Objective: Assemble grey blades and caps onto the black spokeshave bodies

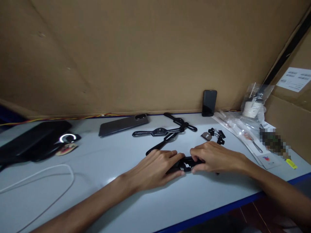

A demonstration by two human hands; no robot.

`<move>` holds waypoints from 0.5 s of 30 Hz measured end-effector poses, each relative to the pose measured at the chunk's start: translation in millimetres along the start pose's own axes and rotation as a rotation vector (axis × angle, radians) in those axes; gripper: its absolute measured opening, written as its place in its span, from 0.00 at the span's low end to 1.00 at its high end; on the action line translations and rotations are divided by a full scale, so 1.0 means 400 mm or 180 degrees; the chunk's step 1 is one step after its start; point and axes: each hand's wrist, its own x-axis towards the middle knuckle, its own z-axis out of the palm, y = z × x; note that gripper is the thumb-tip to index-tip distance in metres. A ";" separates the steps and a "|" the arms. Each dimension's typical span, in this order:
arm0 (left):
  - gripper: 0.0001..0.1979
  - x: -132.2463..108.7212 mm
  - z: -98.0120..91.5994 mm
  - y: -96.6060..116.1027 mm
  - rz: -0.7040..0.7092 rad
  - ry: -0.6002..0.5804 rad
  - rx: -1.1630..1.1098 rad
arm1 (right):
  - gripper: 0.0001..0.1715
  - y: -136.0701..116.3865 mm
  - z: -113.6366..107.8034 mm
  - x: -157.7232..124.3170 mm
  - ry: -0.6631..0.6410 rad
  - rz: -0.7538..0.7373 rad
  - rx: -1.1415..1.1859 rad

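Observation:
My left hand (156, 166) and my right hand (213, 157) both rest on the white table (97, 181), fingers closed around the two ends of a black plastic arm-shaped part (186, 164) with a small pale fitting at its middle. The part lies flat between my hands. Behind my hands lie three more black arm-shaped parts (167, 131), crossed over one another. Small black clips and a grey tab (215, 134) sit just beyond my right hand.
A dark phone (123, 124) lies flat at the back, and another phone (209, 103) leans upright on the cardboard wall. Plastic bags with tools (245, 129) lie at right. A black pouch (34, 140) and white cable (48, 181) are at left. The blue table edge (218, 210) runs near me.

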 end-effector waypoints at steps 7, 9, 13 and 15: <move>0.19 -0.002 0.008 -0.006 0.0031 0.0010 -0.0003 | 0.09 0.010 0.001 -0.002 0.0057 -0.0114 0.0074; 0.20 -0.003 0.010 -0.007 0.0028 0.0014 0.0013 | 0.09 0.008 0.002 -0.001 0.0060 -0.0112 0.0074; 0.20 -0.004 0.008 -0.004 0.0043 0.0025 0.0014 | 0.08 0.008 0.001 -0.002 0.0073 -0.0111 0.0117; 0.19 -0.003 0.004 -0.002 0.0012 -0.0007 0.0016 | 0.06 0.004 0.001 -0.004 0.0135 -0.0160 0.0204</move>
